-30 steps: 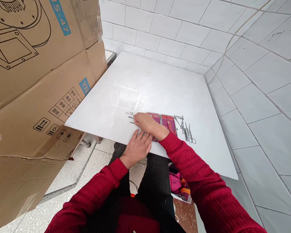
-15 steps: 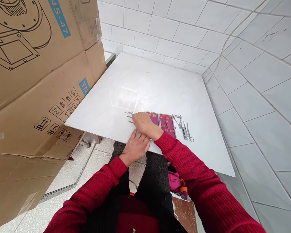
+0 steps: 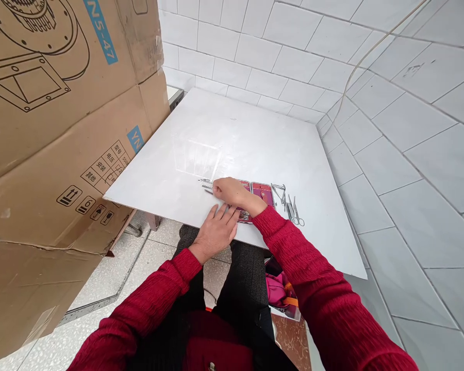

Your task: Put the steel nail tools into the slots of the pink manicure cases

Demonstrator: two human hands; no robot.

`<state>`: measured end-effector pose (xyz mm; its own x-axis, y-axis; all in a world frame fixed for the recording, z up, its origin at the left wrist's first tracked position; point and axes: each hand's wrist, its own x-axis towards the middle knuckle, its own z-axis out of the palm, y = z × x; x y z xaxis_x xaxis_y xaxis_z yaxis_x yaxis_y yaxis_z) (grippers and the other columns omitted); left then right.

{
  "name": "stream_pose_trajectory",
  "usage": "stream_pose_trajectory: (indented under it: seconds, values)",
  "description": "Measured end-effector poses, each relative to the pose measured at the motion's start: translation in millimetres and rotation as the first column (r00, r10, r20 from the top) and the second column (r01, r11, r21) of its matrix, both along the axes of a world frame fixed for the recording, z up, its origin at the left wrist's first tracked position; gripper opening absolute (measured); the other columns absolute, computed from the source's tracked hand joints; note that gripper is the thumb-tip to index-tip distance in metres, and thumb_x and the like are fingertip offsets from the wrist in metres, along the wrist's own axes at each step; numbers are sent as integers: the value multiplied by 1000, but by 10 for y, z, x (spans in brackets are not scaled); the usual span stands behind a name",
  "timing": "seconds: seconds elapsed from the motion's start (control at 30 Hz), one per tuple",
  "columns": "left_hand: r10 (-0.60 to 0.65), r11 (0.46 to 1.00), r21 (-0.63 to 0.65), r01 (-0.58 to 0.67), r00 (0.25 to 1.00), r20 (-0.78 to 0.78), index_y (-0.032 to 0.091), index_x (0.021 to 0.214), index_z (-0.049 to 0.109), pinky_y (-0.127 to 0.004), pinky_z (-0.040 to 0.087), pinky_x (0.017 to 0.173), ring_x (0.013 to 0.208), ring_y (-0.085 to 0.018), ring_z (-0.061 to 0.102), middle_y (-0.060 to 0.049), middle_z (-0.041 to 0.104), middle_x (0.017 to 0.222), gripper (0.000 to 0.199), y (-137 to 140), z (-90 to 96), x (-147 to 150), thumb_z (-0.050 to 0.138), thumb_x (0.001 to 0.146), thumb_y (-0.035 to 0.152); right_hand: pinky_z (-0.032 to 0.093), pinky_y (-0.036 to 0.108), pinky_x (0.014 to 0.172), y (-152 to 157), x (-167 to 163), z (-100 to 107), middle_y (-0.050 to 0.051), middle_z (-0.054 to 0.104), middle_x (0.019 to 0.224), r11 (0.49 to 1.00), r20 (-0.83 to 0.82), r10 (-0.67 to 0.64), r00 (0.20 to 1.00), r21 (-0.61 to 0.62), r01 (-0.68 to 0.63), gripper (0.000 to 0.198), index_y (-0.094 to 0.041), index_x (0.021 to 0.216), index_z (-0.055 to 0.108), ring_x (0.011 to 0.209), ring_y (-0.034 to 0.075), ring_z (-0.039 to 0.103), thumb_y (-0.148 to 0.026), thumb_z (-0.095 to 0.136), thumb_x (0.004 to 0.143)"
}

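An open manicure case (image 3: 262,190) with a red and purple lining lies near the table's front edge. My left hand (image 3: 215,229) rests on the case's front left part, palm down, with its fingers stretched and apart. Crossing over from the right, my right hand (image 3: 229,190) is above the left half of the case, its fingers curled closed. Whatever those fingers hold is hidden. Several slim metal tools (image 3: 206,186) lie on the table just left of this hand. To the right of the case are small scissors (image 3: 300,219) and other metal manicure tools (image 3: 281,191).
The white table (image 3: 255,134) meets tiled walls (image 3: 294,77) at the back and right. A large cardboard box (image 3: 73,129) stands along the left side. Beneath the table's front edge is a pink bag (image 3: 275,289).
My right hand has shifted slightly to the right. My left fingers have spread apart, and tools in the case's front part show beside them. The view has moved a little.
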<state>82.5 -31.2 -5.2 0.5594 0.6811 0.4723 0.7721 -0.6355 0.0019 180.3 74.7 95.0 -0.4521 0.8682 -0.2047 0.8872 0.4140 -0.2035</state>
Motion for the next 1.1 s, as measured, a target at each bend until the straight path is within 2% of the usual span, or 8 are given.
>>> stream_pose_trajectory:
  seconds: [0.07,0.2,0.3,0.4,0.5,0.8,0.93,1.1]
  values:
    - [6,1000,5,-6,1000,-3,15,140,59,-47,39,115,136,-29,53,-11,62,144,41,3,4,2,47,102,27,44,22,64,76,202,-95,2,72,78,995,-276,-102,956,-40,95,12,-16,86,68,68,12,62,-11,57,86]
    - [1,1000,1,-1,1000,-3,15,139,59,-48,40,114,137,-30,53,-11,63,143,40,11,13,8,45,103,26,44,21,52,154,606,-280,-5,60,57,916,-665,-400,631,-316,247,3,-17,86,60,46,9,53,-16,61,83]
    - [0,1000,-7,0,1000,-4,15,140,59,-48,40,115,137,-30,53,-11,62,144,41,17,17,11,46,102,26,48,21,51,144,783,-379,-8,62,59,889,-789,-454,414,-373,266,30,-16,106,60,47,10,57,-18,66,77]
    - [-2,1000,-18,2,1000,-5,16,141,58,-49,41,115,137,-30,53,-12,62,145,42,22,24,12,48,101,26,51,21,52,127,844,-447,-9,63,61,887,-833,-446,328,-363,285,55,-16,128,56,49,10,59,-20,68,74]
    - [-5,1000,-26,5,1000,-6,16,141,58,-49,40,115,137,-30,54,-12,61,145,42,25,32,13,48,101,25,52,21,52,133,852,-502,-9,63,62,895,-844,-430,320,-350,277,58,-16,131,57,49,10,59,-23,69,74]
    - [-6,1000,-10,5,1000,-9,14,139,60,-49,41,115,136,-31,55,-11,61,145,41,32,51,21,47,102,24,50,20,52,207,908,-619,-4,66,64,904,-841,-417,344,-346,251,35,-13,114,68,49,9,58,-19,67,80]
    - [-10,1000,-15,10,1000,-6,14,140,59,-50,40,115,137,-31,54,-12,61,146,42,36,51,25,48,101,23,51,24,57,197,898,-610,-1,67,67,900,-774,-408,484,-249,359,30,-13,116,72,53,11,58,-21,55,92]
    - [-14,1000,-3,14,1000,-12,14,139,60,-50,40,116,136,-32,55,-11,61,146,41,43,50,25,48,101,22,51,29,93,142,822,-547,8,75,108,893,-594,-301,746,100,439,36,-16,106,79,99,16,67,-8,46,94]
